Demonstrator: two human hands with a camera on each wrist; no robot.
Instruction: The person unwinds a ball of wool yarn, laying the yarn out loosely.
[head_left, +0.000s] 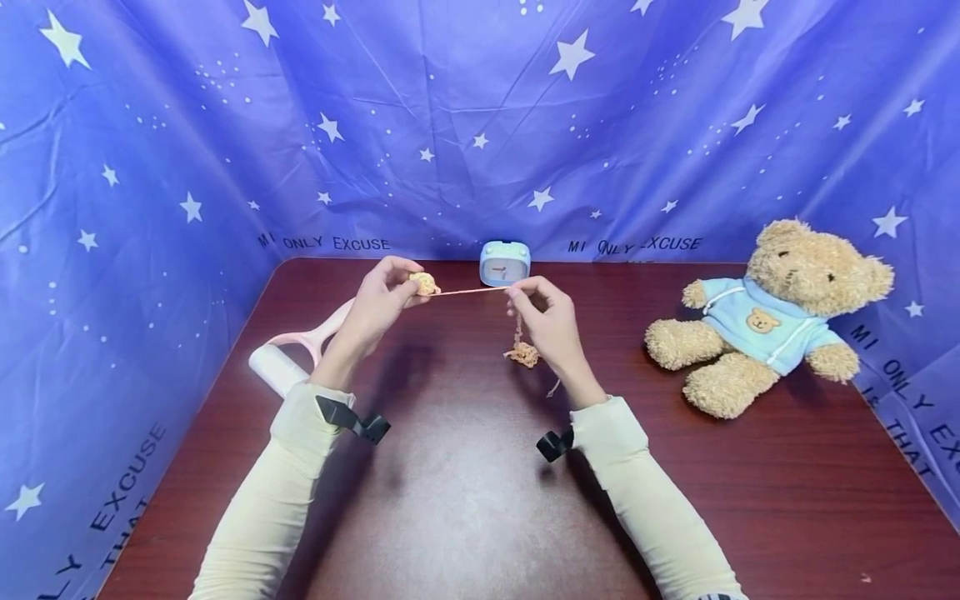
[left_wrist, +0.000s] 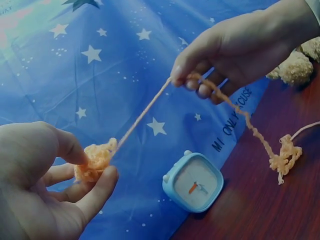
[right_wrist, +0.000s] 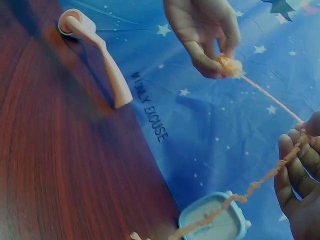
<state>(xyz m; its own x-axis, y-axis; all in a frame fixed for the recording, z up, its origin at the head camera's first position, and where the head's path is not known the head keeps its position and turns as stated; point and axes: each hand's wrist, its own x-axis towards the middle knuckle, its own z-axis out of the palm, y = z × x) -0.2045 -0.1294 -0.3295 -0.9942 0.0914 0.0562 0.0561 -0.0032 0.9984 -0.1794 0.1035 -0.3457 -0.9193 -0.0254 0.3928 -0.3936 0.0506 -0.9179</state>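
Observation:
My left hand [head_left: 381,302] pinches a small crumpled bundle of orange-yellow yarn [left_wrist: 96,161] between thumb and fingers. From it a thin strand [head_left: 471,292] runs taut across to my right hand [head_left: 546,315], which pinches it between thumb and forefinger. Past the right fingers the yarn hangs down as a kinked, twisted length [left_wrist: 245,117]. At its lower end dangles a knotted, crocheted-looking clump [left_wrist: 286,159] with a loose tail. Both hands are raised over the far part of the table, the left one holding the bundle level with the right fingertips.
A light blue alarm clock [head_left: 505,265] stands at the table's back edge behind the hands. At the left lies a lint roller with a pink handle [right_wrist: 116,75] and white roll [head_left: 279,370]. A teddy bear [head_left: 780,321] in a blue top sits at the right. Starry curtains surround the table [head_left: 465,500].

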